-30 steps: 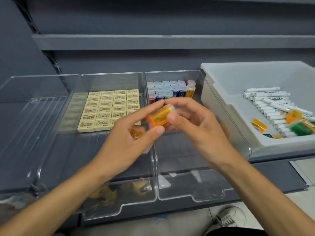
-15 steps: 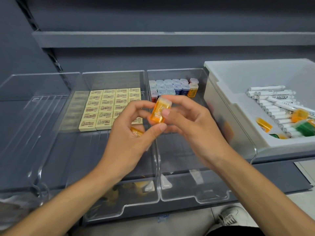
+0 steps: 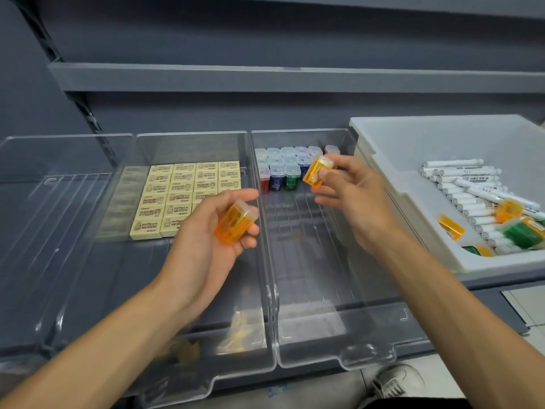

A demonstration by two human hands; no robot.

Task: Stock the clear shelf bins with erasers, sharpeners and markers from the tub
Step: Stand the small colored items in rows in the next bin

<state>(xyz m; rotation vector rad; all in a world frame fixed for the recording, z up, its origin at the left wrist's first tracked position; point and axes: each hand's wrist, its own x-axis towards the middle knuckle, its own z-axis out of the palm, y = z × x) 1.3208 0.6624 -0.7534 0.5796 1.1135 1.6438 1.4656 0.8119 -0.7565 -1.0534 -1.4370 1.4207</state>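
Stocking was inspected remotely through the head camera. I recorded the left-hand grip (image 3: 212, 231) curled loosely round an orange sharpener (image 3: 236, 221). That piece lay on its side in the palm, above the wall shared by the eraser bin (image 3: 188, 143) and the sharpener bin (image 3: 309, 261).

The right-hand grip (image 3: 351, 196) pinched a second orange sharpener (image 3: 318, 171) between thumb and fingertips. It was tilted and held over the rear of the sharpener bin, directly in front of the stocked sharpeners (image 3: 280, 169). Those stood upright in rows against the back wall, with red, blue and green bodies under clear caps. I could not tell whether the held piece touched any of them.

Cream erasers (image 3: 182, 193) lay flat in tight rows across the rear half of their bin. A third clear bin (image 3: 44, 216) stood just beside it on the left.

To the right of the sharpener bin I noted the pale tub (image 3: 398, 172). It held white markers (image 3: 466, 184) stacked side by side, with loose sharpeners (image 3: 508, 211) in orange and green lying on and beside them. All bins and the tub rested on a grey shelf, with an upper shelf (image 3: 265, 78) above.
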